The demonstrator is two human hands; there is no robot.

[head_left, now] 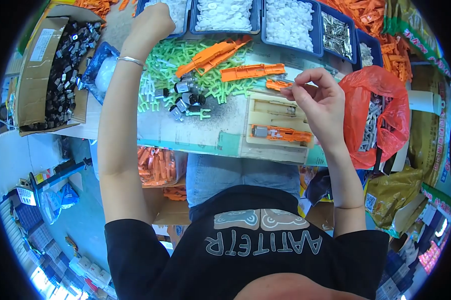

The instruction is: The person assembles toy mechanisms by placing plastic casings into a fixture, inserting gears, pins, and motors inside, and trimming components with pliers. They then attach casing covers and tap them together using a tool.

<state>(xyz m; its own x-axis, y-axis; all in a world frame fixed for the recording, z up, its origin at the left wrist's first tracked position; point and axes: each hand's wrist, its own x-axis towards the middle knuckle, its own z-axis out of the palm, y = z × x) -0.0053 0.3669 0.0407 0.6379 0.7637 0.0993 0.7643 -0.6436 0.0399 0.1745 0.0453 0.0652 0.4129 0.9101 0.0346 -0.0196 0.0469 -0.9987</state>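
Note:
My left hand (155,24), its fingers curled, is at the near edge of the leftmost blue tray (181,29) of small white parts; its fingertips are hidden. Thumb and forefinger pinched, my right hand (319,97) holds a small silvery piece, too small to name. Below those fingertips, a cream fixture (255,106) carries an orange plastic part (285,133) with a grey block at its left end. A short orange piece (277,85) lies just beyond the fixture. Farther left are a long orange shell (253,72) and a larger orange shell (210,56).
Light green branched pieces (160,62) cover the table's middle, with several black-and-clear motor-like parts (184,97) among them. A cardboard box (31,85) of dark parts stands left. Blue trays with white discs (223,15) and metal pins (336,34) line the back; a red bag (354,102) stands right.

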